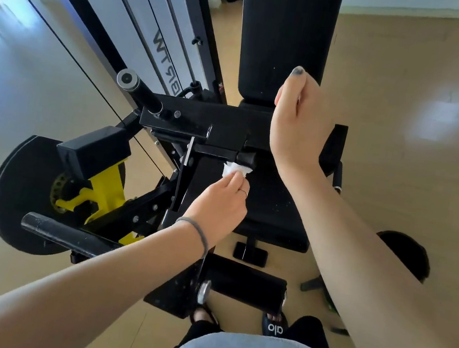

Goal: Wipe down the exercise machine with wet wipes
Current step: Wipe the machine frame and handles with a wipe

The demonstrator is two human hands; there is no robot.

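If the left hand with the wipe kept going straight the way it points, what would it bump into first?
Most likely the black knob on the exercise machine: the left hand pinches the wet wipe right beneath it, seemingly already touching. Depth is hard to judge.

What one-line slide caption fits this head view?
Left hand presses a white wet wipe against a black knob on the exercise machine; right hand rests above the seat.

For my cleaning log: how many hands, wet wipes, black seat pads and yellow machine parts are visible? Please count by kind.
Hands: 2, left hand and right hand
Wet wipe: 1
Black seat pads: 2, backrest and seat
Yellow part: 1
Total: 6
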